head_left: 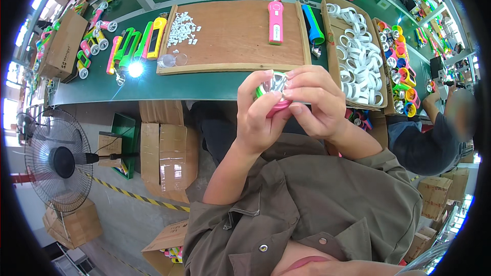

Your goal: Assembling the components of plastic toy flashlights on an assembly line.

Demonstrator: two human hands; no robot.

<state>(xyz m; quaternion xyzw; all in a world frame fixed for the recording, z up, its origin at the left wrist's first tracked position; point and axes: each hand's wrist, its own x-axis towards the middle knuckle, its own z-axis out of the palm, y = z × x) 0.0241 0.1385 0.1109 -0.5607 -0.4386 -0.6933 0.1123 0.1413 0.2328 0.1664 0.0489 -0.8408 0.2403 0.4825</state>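
Both my hands are raised in front of the workbench edge, around a pink and green flashlight with a shiny silver reflector point(276, 83) facing up. My left hand point(255, 117) wraps its fingers round the near-left side. With bent fingers and thumb, my right hand point(319, 103) grips the right side near the rim. The lower part of the flashlight is mostly hidden by my fingers. Beyond my hands, a pink flashlight point(275, 23) lies on a wooden board point(230, 36). A blue flashlight point(312, 25) with a green head lies just right of that board.
White rings fill a cardboard box point(331, 46) at the right; a box of colored flashlight heads point(404, 71) adjoins it. Small white pieces point(183, 29) and clear discs point(173, 60) lie on the board. Left are several flashlights point(128, 46), one lit, and a fan point(61, 161). A co-worker point(427, 138) sits right.
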